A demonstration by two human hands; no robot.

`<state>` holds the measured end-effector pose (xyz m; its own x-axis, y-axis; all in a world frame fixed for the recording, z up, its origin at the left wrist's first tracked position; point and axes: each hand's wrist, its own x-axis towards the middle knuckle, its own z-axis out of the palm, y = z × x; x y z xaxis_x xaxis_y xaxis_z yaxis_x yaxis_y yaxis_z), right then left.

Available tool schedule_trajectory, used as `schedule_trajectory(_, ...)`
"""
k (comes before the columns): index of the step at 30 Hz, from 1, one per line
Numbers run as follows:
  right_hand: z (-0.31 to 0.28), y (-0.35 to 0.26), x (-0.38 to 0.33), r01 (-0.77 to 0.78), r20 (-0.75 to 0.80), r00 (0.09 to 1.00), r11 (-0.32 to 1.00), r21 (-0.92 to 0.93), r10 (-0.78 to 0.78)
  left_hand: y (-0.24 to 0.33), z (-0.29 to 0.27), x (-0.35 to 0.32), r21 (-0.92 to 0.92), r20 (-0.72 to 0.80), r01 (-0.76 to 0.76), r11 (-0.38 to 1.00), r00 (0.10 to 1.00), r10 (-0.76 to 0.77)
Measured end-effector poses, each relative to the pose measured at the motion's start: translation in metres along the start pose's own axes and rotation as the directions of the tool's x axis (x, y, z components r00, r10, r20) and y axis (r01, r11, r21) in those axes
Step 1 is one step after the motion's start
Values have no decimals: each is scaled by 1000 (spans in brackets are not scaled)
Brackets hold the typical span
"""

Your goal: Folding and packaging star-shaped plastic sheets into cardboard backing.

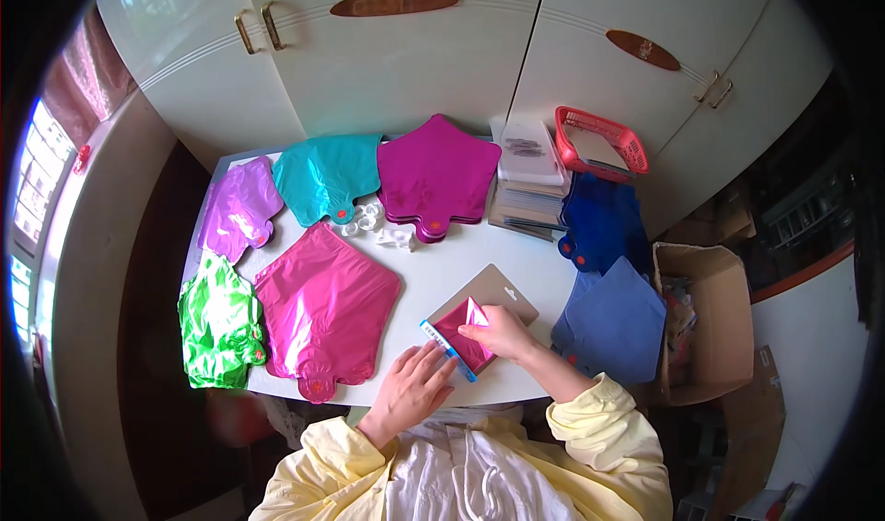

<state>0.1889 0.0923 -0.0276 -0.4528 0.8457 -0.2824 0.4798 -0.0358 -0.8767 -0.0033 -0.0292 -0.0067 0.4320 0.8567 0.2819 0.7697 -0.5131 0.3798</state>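
Note:
A folded pink foil balloon lies on a grey-brown card with a hanging hole, near the front of the table. A blue-and-white strip runs along the near-left side of the folded foil. My right hand grips the foil's right part, thumb on top, with a corner of the foil standing up beside it. Flat beside the strip rests my left hand, fingers stretched out, its fingertips at the strip's edge. Whether those fingertips press on the strip is unclear.
Flat foil balloons surround the work: pink, green, lilac, teal, magenta, dark blue and light blue. White plastic pieces, stacked cards, a red basket and a cardboard box stand around.

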Motion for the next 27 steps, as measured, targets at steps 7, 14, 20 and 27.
schedule_trajectory(7,-3,-4,2,-51,63,997,998,-37,53,3,-2,6,94,126,11,996,992,-22)
schedule_trajectory(14,-7,-12,3,-29,59,997,969,-246,45,2,-1,7,131,189,-1,991,982,-24)
schedule_trajectory(20,-9,-28,0,32,39,999,935,-352,-20,1,1,6,138,201,-4,990,979,-24)
schedule_trajectory(27,-8,-28,1,10,54,998,880,-474,17,2,1,7,136,187,-2,991,982,-23)
